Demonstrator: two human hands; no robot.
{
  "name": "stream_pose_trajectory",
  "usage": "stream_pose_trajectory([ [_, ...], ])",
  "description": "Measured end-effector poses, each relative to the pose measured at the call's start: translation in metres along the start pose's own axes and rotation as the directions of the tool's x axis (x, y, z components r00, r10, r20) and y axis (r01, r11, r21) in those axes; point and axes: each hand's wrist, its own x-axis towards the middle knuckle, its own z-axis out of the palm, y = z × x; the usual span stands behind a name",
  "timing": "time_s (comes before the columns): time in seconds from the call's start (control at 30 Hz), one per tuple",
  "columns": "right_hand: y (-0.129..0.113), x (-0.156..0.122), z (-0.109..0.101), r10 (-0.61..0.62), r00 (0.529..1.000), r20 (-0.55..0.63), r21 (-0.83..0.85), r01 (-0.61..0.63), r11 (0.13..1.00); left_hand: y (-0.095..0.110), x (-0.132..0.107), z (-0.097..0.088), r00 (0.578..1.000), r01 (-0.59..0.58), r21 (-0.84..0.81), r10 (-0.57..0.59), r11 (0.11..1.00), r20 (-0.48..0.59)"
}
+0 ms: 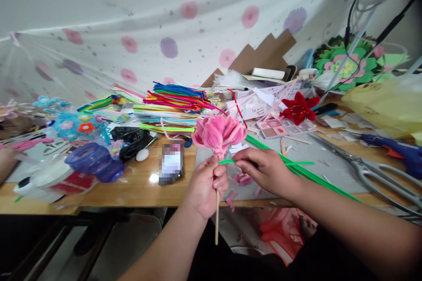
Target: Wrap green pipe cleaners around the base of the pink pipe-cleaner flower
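A pink pipe-cleaner flower (218, 134) stands upright on a thin wooden stick (216, 224). My left hand (207, 186) is closed around the stick just below the bloom. Across the flower's base runs a green pipe cleaner (227, 161), one end at my left thumb. My right hand (260, 167) pinches this green strip between thumb and fingers, to the right of the stem, and its far part shows beyond the hand. Several long green pipe cleaners (316, 180) lie on the table behind my right forearm. Small pink scraps (242, 178) lie near the right hand.
Bundles of coloured pipe cleaners (178, 101) are piled at the back. A phone (170, 162) and a blue-purple plastic container (95, 162) lie leftward. Large scissors (365, 167), a glue gun (395, 149) and a red flower (300, 108) are rightward. Part of another person's arm (7, 162) shows at far left.
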Motion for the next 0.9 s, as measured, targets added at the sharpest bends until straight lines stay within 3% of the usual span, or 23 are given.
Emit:
stream_pose_trajectory([
  [0.2, -0.004, 0.008, 0.014, 0.321, 0.947, -0.024, 0.191, -0.311, 0.931, -0.008, 0.001, 0.001, 0.995, -0.090, 0.152, 0.096, 0.984, -0.028],
  [0.4, -0.004, 0.015, 0.015, 0.540, 0.826, 0.162, 0.423, -0.553, 0.718, -0.015, 0.001, 0.003, 0.952, -0.263, 0.437, 0.304, 0.860, -0.026],
  [0.57, -0.003, 0.014, 0.019, 0.557, 0.813, 0.167, 0.508, -0.555, 0.658, -0.018, 0.000, 0.000, 0.907, -0.327, 0.651, 0.421, 0.685, 0.012],
  [0.77, -0.003, 0.011, 0.027, 0.574, 0.814, 0.092, 0.581, -0.512, 0.633, -0.016, -0.005, -0.002, 0.856, -0.364, 0.867, 0.490, 0.341, 0.166],
  [0.9, -0.009, 0.011, 0.032, 0.578, 0.815, 0.049, 0.599, -0.487, 0.636, -0.013, -0.003, -0.003, 0.829, -0.324, 0.914, 0.539, 0.245, 0.149],
])
